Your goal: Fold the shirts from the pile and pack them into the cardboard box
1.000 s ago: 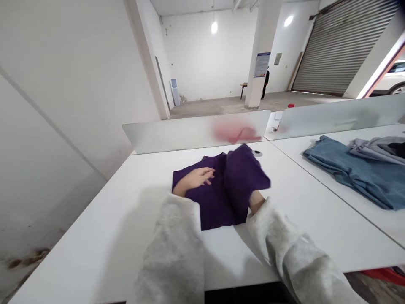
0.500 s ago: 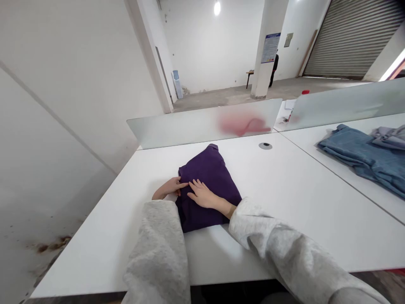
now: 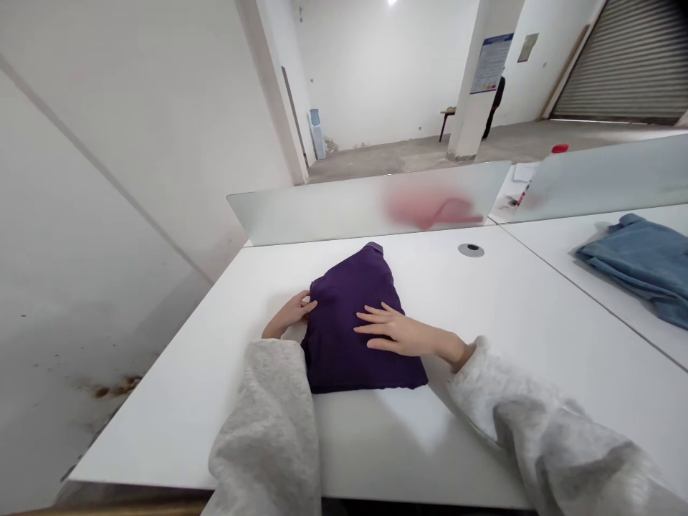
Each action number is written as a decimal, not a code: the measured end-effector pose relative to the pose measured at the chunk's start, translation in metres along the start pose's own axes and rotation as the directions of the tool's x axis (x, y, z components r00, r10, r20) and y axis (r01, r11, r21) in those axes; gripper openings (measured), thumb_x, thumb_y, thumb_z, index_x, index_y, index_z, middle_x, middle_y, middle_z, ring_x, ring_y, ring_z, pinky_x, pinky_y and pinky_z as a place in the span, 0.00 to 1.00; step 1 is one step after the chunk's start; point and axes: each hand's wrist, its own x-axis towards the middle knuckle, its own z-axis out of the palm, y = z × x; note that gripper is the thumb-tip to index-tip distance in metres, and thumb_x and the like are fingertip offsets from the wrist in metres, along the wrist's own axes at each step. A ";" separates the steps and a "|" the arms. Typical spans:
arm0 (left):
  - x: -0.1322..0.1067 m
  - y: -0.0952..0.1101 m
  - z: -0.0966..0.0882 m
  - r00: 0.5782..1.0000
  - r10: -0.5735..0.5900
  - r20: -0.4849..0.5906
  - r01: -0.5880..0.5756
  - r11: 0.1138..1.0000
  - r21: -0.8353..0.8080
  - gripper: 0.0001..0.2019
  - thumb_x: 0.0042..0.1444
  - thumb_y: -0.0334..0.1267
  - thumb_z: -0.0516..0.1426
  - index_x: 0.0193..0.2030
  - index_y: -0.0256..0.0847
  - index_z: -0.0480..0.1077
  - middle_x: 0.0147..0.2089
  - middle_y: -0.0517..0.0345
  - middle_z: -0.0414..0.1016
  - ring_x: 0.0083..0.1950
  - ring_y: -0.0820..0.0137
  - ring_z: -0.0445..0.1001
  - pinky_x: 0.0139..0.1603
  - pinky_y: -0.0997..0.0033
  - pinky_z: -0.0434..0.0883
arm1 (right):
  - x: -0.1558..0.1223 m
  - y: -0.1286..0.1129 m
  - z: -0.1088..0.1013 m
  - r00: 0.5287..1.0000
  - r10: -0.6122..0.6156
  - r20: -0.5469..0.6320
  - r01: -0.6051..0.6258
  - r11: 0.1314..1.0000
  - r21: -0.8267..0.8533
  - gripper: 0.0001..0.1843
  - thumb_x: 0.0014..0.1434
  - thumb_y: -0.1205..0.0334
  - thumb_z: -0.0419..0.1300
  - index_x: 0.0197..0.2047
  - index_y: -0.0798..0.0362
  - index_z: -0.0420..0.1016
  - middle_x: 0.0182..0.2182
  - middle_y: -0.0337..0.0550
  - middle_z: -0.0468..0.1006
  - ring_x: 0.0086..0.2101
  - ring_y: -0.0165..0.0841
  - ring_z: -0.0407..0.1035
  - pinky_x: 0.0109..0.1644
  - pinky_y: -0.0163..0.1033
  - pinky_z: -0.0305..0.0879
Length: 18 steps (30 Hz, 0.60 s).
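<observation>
A dark purple folded garment [image 3: 344, 358], with a paler strip at its far tip, lies on the white table [image 3: 484, 430] in front of me. My left hand [image 3: 293, 312] is at the garment's left edge, thumb on top of the fabric and the other fingers partly hidden at the side; it appears closed on that edge. Palm down over the right part of the cloth, my right hand [image 3: 395, 331] has its fingers spread and grips nothing.
A frosted divider [image 3: 322, 211] runs along the table's back, a blurred red shape behind it. Blue folded clothing [image 3: 645, 265] lies to the right. A cable hole cover [image 3: 471, 250] sits near the divider. The wall [image 3: 134, 236] rises on the left. Far off, a person [image 3: 493, 107] is partly behind a pillar.
My right hand has slid rightward across the purple garment, away from my left hand. The garment's lower right corner now shows. The view has shifted slightly left.
</observation>
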 end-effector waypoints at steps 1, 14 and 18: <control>0.000 -0.001 -0.001 1.000 -0.015 0.006 0.015 1.000 -0.009 0.33 0.50 0.57 0.57 0.56 0.36 0.61 0.33 0.56 0.75 0.30 0.69 0.72 0.30 0.70 0.68 | -0.001 0.005 0.006 1.000 0.007 0.008 -0.007 1.000 -0.012 0.28 0.66 0.44 0.42 0.64 0.46 0.60 0.66 0.42 0.52 0.66 0.40 0.38 0.68 0.55 0.28; -0.010 0.043 0.028 0.967 0.160 -0.199 0.022 0.723 0.690 0.25 0.60 0.38 0.45 0.63 0.30 0.57 0.64 0.37 0.60 0.65 0.55 0.59 0.62 0.55 0.57 | 0.003 0.013 0.023 0.998 0.030 0.050 -0.028 0.999 -0.036 0.30 0.67 0.45 0.38 0.66 0.46 0.54 0.67 0.44 0.47 0.66 0.41 0.36 0.67 0.55 0.28; -0.024 0.069 0.096 0.957 0.289 0.016 -0.168 0.511 0.843 0.25 0.58 0.28 0.42 0.63 0.32 0.58 0.68 0.41 0.54 0.70 0.57 0.46 0.65 0.50 0.53 | 0.006 0.019 0.030 1.000 -0.004 0.023 0.005 0.999 -0.053 0.27 0.67 0.47 0.40 0.66 0.46 0.56 0.66 0.43 0.50 0.66 0.42 0.37 0.67 0.58 0.30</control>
